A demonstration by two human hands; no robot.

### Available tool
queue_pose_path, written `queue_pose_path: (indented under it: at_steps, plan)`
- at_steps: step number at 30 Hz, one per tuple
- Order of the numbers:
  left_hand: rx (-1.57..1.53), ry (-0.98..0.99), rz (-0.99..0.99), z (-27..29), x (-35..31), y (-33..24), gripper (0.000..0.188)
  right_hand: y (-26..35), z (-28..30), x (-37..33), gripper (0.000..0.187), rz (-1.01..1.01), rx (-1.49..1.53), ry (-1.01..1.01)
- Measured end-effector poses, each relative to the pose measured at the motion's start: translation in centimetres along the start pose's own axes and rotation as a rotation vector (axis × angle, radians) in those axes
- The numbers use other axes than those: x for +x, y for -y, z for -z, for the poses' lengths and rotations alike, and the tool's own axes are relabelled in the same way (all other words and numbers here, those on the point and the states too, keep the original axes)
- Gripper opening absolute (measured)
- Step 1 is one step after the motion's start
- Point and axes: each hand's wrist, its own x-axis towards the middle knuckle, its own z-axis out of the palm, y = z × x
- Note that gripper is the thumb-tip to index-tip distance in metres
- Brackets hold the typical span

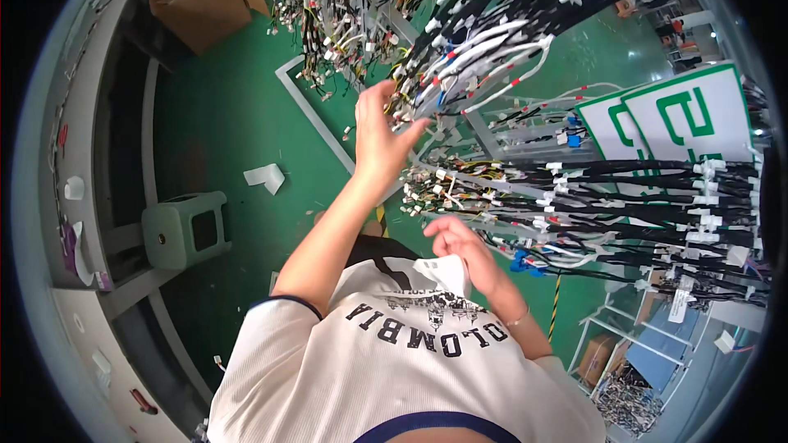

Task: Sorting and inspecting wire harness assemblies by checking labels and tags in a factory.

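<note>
My left hand (380,135) is raised at the loose end of a hanging black wire harness (492,41), its thumb and fingers apart. The fingertips overlap the thin wires there; whether they touch them I cannot tell. White branches with red marks (517,74) hang beside that hand. My right hand (468,250) is lower, in front of my chest, with loosely bent fingers and nothing visible in them. Just beyond it are the connector ends (435,184) of a row of black harnesses (640,197) running off to the right. A blue connector (521,261) lies near its fingers.
More harnesses with small white connectors (345,25) hang ahead. White signs with green markings (689,115) stand at the right. A cardboard box (201,4), a grey-green bin (187,230) and white scrap (264,177) are on the green floor. A wheeled rack (648,336) stands lower right.
</note>
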Motion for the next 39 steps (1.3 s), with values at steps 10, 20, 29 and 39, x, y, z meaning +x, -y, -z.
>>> queue_pose_path:
  at_steps: [10, 20, 29, 39]
  plan:
    - [-0.131, 0.095, -0.048, -1.2, 0.6, 2.4, 0.043, 0.4, 0.6, 2.1, 0.044, 0.219, 0.285, -0.187]
    - [-1.114, 0.462, 0.739, 5.4, -1.8, 1.4, 0.024, 1.2, 0.5, 3.9, 0.028, 0.214, 0.311, 0.037]
    - [-1.115, 0.525, 0.823, 8.0, -3.2, -0.4, 0.028, 1.3, -0.8, 5.4, 0.022, 0.207, 0.164, 0.163]
    - [-0.995, 0.498, 0.742, 8.6, -3.7, -0.4, 0.022, 1.4, -0.1, 8.0, 0.061, 0.289, 0.214, -0.122]
